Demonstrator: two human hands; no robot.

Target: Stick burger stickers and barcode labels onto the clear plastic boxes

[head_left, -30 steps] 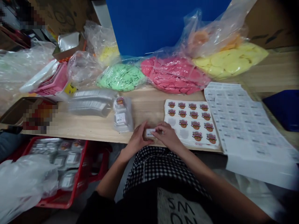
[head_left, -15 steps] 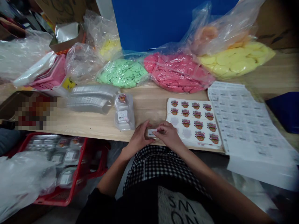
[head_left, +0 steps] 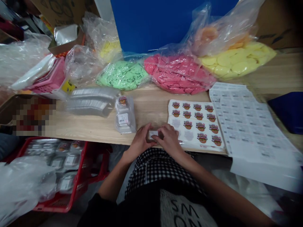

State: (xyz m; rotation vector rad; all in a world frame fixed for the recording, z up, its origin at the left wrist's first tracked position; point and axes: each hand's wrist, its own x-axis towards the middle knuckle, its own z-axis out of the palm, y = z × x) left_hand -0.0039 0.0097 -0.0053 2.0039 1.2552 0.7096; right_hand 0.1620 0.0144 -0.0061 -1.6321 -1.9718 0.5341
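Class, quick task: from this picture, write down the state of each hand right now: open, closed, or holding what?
Left hand: closed, holding a small white label at its left end.
Right hand: closed, holding the same label at its right end.

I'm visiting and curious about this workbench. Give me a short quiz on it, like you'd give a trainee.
1. True or false: the left hand and right hand together hold a small white label.
2. What lies between the green bag and the yellow bag? A: pink bag. B: white bag. C: orange bag.
3. What colour is the crate beside the person's left arm?

Key: 1 true; 2 A; 3 red.
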